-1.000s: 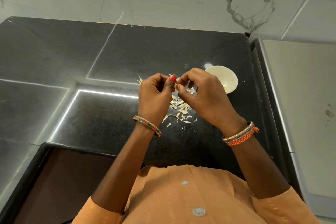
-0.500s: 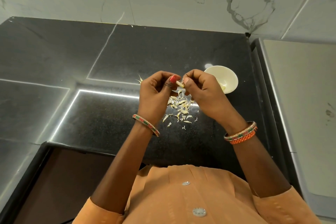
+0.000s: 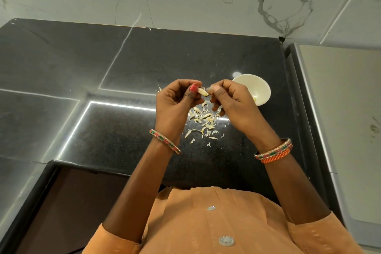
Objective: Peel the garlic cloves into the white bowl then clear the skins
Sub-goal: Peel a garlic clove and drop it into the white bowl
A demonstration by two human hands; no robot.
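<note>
You're mid-peel: a heap of skins [image 3: 203,122] lies on the desk [image 3: 127,68] under your fingers, uncleared, and the bowl [image 3: 260,88] sits just beyond your right hand [image 3: 233,103]. Left hand [image 3: 175,107] pinches the clove [image 3: 203,91] at thumb-tip; right fingers [image 3: 216,89] pinch its skin.

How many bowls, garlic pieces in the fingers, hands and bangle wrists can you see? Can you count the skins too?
White bowl: 1
Garlic clove held in fingers: 1
Hands: 2, left hand and right hand
Wrists with bangles: 2
Pile of skins: 1, too many bits to count
Total: 7
</note>
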